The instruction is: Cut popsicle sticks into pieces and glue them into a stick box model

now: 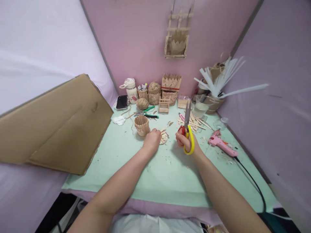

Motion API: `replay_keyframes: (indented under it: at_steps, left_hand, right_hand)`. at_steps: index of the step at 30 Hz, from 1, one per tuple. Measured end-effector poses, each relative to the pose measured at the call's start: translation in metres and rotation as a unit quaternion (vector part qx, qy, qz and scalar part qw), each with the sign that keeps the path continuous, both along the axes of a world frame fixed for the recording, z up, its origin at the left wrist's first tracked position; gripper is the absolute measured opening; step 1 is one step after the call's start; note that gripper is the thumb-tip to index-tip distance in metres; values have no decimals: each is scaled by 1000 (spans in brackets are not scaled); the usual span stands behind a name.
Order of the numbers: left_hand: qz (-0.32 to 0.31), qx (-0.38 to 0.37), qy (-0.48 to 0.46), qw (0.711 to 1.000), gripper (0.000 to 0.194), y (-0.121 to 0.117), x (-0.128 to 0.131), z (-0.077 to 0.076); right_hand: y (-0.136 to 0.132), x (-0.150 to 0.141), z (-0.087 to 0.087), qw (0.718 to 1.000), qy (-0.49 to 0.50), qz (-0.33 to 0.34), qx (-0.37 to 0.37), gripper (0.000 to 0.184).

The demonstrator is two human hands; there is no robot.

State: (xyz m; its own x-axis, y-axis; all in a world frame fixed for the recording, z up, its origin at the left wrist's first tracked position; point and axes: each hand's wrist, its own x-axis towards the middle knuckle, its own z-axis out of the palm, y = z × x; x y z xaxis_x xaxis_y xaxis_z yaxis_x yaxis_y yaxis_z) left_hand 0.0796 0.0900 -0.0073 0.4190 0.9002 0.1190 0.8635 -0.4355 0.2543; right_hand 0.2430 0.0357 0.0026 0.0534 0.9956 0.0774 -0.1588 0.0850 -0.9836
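My right hand (186, 139) grips a pair of scissors (187, 116) with yellow and red handles, its grey blades pointing up above the table. My left hand (152, 140) rests on the table with its fingers curled together at the edge of a small round disc (164, 138) covered with pale wood chips. What its fingertips hold, if anything, is hidden. Just left of that hand stands a small cup of wooden sticks (142, 126). Thin wood slivers (170, 123) lie beyond the disc.
A pink glue gun (222, 144) with a black cord lies at the right. Behind are loose wooden sticks (194, 121), a clear plastic cup (201, 106), green-handled pliers (148, 114), a twine ball (142, 103) and a white bottle (131, 90). A large cardboard sheet (58, 129) leans at the left.
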Motion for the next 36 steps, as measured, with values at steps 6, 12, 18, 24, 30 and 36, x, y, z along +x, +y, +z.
replay_keyframes:
  at_steps: [6,12,18,24,30,36]
  left_hand:
    - [12,46,-50,998,22,-7,-2,8]
    - [9,67,-302,951,18,-22,-20,5]
    - [-2,82,-281,956,16,-22,-26,-6]
    - [38,3,-376,926,16,-26,-17,-5]
    - [47,-188,-546,815,22,-43,-7,4]
    - [13,-308,-570,761,33,-47,-5,0]
  right_hand:
    - [-1,0,6,999,-32,-20,16,31]
    - [1,1,5,993,-95,-74,5,29]
    - [7,6,-5,978,-149,-142,-21,26]
    - [7,5,-10,976,-166,-137,-19,28]
    - [2,-6,-6,989,-132,-68,-7,30]
    - [-5,-10,2,996,-81,24,6,37]
